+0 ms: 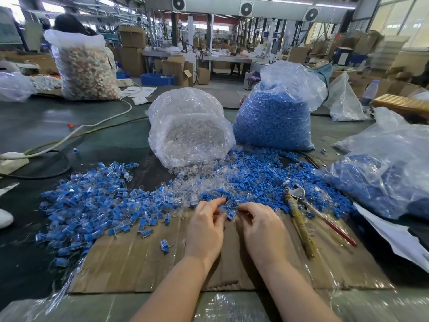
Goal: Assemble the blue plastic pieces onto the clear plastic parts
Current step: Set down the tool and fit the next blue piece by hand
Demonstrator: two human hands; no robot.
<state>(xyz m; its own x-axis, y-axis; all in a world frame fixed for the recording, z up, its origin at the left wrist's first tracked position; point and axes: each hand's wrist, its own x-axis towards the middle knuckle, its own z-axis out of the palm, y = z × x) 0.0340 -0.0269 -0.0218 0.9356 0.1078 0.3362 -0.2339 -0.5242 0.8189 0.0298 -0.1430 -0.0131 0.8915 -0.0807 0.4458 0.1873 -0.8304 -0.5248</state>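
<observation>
Looking across the dark surface (pixel 69 126), I lose its near edge under crinkled film and its far side behind bags. The sack of blue plastic pieces (pixel 274 122) stands upright at the back; the clear bag of clear plastic parts (pixel 190 135) beside it lies tipped, its contents a glassy blur. A third bag (pixel 383 173) is cut off at the right edge. The pile of joined pieces (pixel 92 205) spreads left, partly smeared. The cardboard sheet (pixel 139 263) below my wrists is mostly bare. Pliers (pixel 301 205) lie right of my hands, the jaws half buried in blue. My left hand (pixel 206 226) and right hand (pixel 262 224) both pinch one small blue-and-clear piece (pixel 231 214); my fingertips cover most of it.
</observation>
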